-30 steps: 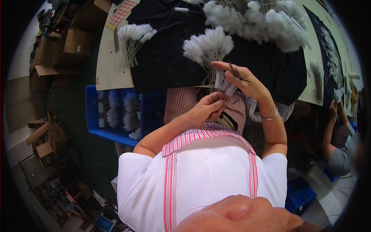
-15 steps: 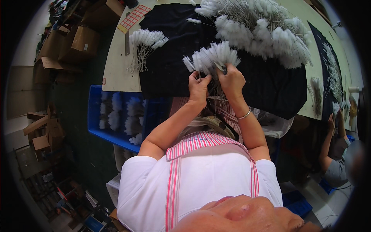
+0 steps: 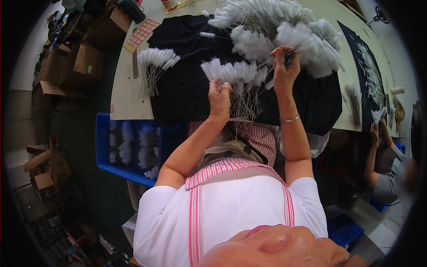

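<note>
My left hand [image 3: 219, 97] is at the left end of a middle bunch of white twisted-wire brushes [image 3: 240, 73], fingers closed round a brush there; its stem is mostly hidden. The bunch lies on a black cloth [image 3: 187, 49], bristle heads away from me, looped wire stems toward me. My right hand [image 3: 285, 73] is raised at the near edge of a large heap of the same brushes [image 3: 253, 42]. It grips a small dark-handled tool [image 3: 289, 58], whose kind I cannot make out. Brush heads by those fingers are blurred.
A smaller brush bundle [image 3: 155, 62] lies left, near a metal ruler [image 3: 135, 64] and a red-gridded card [image 3: 143, 34]. Below the table's left edge is a blue crate [image 3: 103, 149] holding brushes. Another person's hands [image 3: 378, 131] work at far right. Cardboard boxes [image 3: 82, 64] stand left.
My right hand has moved from the middle bunch up and right to the large heap with the dark tool. My left hand stays by the bunch. The whole view has shifted slightly.
</note>
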`<state>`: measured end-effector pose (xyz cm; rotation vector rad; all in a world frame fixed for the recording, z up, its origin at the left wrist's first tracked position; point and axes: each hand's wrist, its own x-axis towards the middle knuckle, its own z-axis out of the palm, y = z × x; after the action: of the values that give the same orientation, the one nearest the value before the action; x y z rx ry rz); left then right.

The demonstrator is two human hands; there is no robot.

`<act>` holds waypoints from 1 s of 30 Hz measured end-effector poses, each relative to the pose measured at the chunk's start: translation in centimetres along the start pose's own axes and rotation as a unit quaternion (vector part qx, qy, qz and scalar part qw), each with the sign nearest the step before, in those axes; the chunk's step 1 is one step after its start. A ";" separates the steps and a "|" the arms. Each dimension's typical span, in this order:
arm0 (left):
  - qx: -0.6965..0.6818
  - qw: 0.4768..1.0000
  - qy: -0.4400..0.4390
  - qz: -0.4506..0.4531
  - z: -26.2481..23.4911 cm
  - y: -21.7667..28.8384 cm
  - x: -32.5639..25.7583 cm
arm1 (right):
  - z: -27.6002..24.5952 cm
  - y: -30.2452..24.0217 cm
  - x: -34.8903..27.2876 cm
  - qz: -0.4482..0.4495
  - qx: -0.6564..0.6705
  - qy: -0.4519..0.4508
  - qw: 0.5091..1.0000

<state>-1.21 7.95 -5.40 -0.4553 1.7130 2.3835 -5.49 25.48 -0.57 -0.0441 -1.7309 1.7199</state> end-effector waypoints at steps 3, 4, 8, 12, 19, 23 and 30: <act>-0.029 0.994 -0.108 -0.017 0.1 2.2 -1.0 | -0.6 -3.1 1.0 -0.025 0.078 0.021 0.996; -0.009 0.992 -0.120 0.040 0.7 3.3 -1.4 | -0.6 -4.4 0.7 0.057 0.095 -0.038 0.993; -0.037 0.977 -0.196 0.078 2.8 4.8 -2.1 | 0.0 -4.6 -2.9 0.185 0.079 -0.149 0.968; -0.142 0.953 -0.261 -0.058 3.3 3.7 -3.1 | -0.3 -4.5 -6.3 0.113 -0.083 -0.199 0.970; -0.087 0.940 -0.292 -0.151 2.5 3.6 -4.2 | -3.2 -5.1 -4.8 0.220 -0.154 -0.360 0.894; -0.091 0.927 -0.348 -0.107 1.8 2.6 -3.4 | -4.6 -7.1 0.6 0.092 -0.298 -0.527 0.790; -0.215 0.897 -0.364 -0.128 2.1 2.2 -6.2 | -4.3 -19.7 14.5 -0.029 -0.143 -0.183 0.972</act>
<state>3.59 9.49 -0.70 0.1618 0.7564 2.2878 -5.99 33.74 22.89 0.2056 -2.2165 1.4909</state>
